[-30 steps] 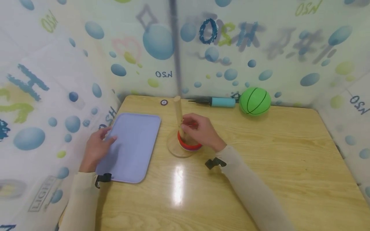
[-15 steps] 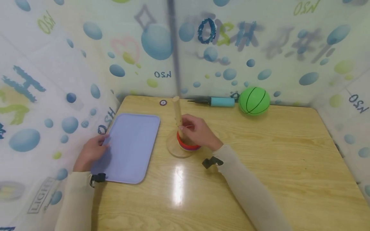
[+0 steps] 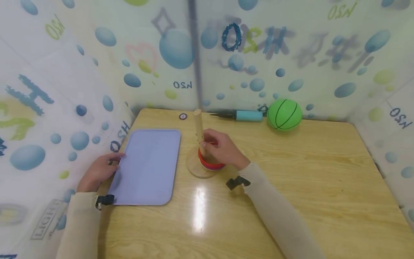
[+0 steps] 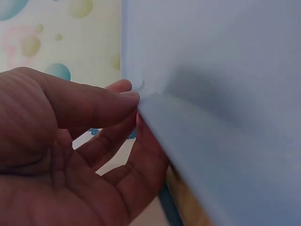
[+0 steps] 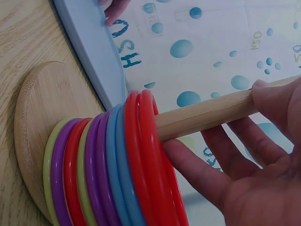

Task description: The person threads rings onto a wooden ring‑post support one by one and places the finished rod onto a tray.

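My left hand (image 3: 98,171) pinches the left edge of a pale blue-purple tray (image 3: 148,165). In the left wrist view the thumb lies on top of the tray's edge (image 4: 225,47) and other fingers sit beneath it. To the right of the tray stands an upright wooden peg (image 3: 198,124) on a round wooden base (image 3: 195,171). Red, blue, purple and green rings (image 5: 141,155) are stacked round its lower part. Above them my right hand (image 3: 224,145) holds the peg between thumb and fingers, with one fingertip by the top red ring.
At the back of the table lie a small round chip (image 3: 183,116) and a blue hand pump (image 3: 249,115) with a black end. A green ball (image 3: 284,114) rests beside the pump. Patterned sheeting (image 3: 239,68) closes off the back and both sides.
My left hand has moved left and now pinches the tray's edge. The tray has turned slightly, its near end shifting right. My right hand stays almost still at the peg.
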`<state>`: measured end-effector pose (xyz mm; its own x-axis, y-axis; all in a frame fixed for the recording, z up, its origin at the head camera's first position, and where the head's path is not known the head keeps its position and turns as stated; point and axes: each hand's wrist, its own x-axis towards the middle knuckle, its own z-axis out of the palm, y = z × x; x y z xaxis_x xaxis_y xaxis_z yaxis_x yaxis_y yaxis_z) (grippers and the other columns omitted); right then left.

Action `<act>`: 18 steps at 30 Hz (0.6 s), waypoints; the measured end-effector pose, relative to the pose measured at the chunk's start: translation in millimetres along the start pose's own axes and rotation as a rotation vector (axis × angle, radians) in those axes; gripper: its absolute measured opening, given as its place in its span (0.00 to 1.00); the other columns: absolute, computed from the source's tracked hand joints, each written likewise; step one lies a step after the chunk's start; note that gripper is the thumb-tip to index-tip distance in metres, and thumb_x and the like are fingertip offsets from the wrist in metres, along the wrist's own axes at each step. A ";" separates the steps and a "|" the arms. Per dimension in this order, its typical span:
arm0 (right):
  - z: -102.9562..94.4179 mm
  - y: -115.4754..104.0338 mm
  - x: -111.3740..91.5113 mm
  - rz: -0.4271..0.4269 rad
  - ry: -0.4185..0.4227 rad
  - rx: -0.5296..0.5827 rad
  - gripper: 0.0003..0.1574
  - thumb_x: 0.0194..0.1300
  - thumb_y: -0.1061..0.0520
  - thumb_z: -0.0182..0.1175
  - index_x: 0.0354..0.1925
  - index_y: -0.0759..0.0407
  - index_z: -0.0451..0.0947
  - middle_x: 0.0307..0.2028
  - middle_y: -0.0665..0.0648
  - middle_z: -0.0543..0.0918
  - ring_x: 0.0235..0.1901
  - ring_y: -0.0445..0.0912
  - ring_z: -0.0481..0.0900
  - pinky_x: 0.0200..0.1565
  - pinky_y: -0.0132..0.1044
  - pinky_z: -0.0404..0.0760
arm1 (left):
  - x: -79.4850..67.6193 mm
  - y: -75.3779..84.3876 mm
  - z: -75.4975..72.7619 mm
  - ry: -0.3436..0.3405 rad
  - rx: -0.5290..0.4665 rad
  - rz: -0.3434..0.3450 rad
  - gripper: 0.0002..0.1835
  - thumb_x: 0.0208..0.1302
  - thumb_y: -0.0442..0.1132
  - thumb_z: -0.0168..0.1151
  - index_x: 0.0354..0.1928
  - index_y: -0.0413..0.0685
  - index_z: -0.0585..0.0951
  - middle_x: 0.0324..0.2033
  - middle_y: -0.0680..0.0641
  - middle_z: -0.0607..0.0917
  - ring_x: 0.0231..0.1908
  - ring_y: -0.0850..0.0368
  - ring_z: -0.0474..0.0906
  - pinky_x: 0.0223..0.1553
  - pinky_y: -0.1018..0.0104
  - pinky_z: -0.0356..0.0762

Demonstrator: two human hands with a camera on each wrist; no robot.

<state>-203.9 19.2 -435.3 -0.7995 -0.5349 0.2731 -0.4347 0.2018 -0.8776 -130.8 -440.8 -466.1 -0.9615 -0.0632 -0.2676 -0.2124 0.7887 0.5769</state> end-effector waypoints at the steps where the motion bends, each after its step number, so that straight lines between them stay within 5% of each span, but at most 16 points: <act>1: 0.1 0.2 0.0 -0.002 -0.001 0.001 0.14 0.75 0.62 0.63 0.56 0.60 0.82 0.51 0.57 0.89 0.55 0.51 0.87 0.61 0.47 0.86 | 0.7 -1.7 0.0 0.001 -0.002 0.007 0.28 0.71 0.27 0.55 0.72 0.31 0.73 0.68 0.24 0.75 0.65 0.29 0.72 0.55 0.49 0.82; 5: 1.0 0.4 0.4 -0.006 0.001 -0.001 0.14 0.75 0.63 0.63 0.56 0.59 0.83 0.51 0.58 0.89 0.55 0.51 0.87 0.62 0.47 0.86 | 0.2 -3.6 0.7 0.004 0.000 -0.002 0.27 0.71 0.28 0.55 0.72 0.33 0.74 0.67 0.25 0.75 0.64 0.31 0.72 0.51 0.57 0.82; 12: 0.3 1.2 0.4 -0.018 0.026 -0.024 0.14 0.74 0.63 0.63 0.56 0.61 0.84 0.50 0.58 0.90 0.51 0.50 0.87 0.60 0.47 0.86 | -4.6 6.3 2.7 -0.023 0.011 -0.007 0.27 0.74 0.31 0.55 0.74 0.36 0.73 0.70 0.26 0.73 0.67 0.29 0.71 0.62 0.35 0.78; 18: -6.1 -5.1 0.6 -0.030 0.050 -0.046 0.15 0.74 0.63 0.64 0.57 0.60 0.84 0.50 0.57 0.90 0.51 0.49 0.87 0.61 0.47 0.86 | -2.1 18.3 9.6 -0.045 0.020 0.028 0.26 0.75 0.31 0.56 0.73 0.38 0.74 0.70 0.27 0.75 0.67 0.31 0.74 0.60 0.38 0.82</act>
<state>-204.8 22.9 -428.3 -0.8054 -0.4994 0.3192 -0.4763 0.2247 -0.8501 -130.9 -420.3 -462.3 -0.9581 -0.0133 -0.2860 -0.1811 0.8019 0.5693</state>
